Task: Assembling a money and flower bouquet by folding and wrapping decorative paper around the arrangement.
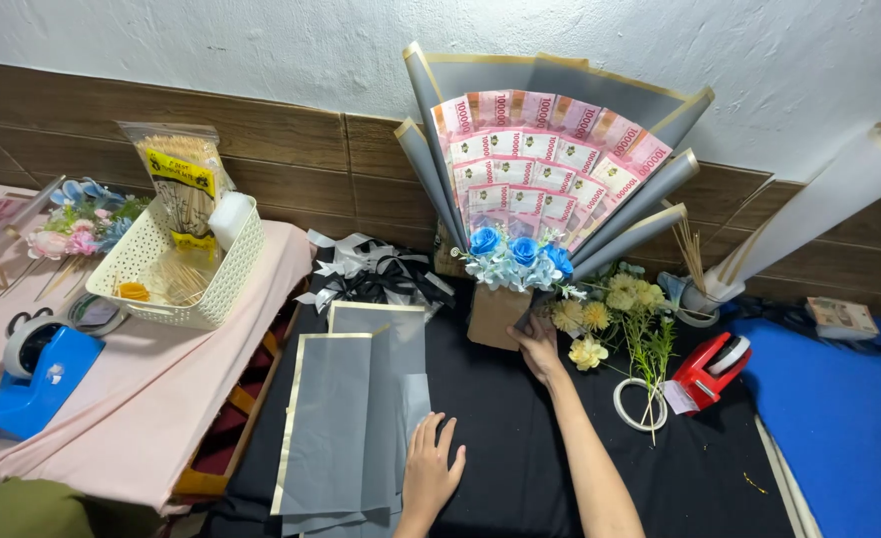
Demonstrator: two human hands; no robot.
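The right hand [540, 349] grips the brown paper base of the banknote bouquet [535, 189] (blue roses at its front) leaning against the wall, while the left hand [431, 468] lies flat, fingers spread, on the grey wrapping sheets [346, 418] on the black cloth [500, 458].

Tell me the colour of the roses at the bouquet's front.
Blue roses, above the brown base the right hand touches; head view.

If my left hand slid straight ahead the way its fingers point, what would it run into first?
The left hand lies flat on the black cloth, fingers pointing up toward the wall. Going straight, it would probably meet the black and white ribbons first, narrowly passing the grey wrapping sheets.
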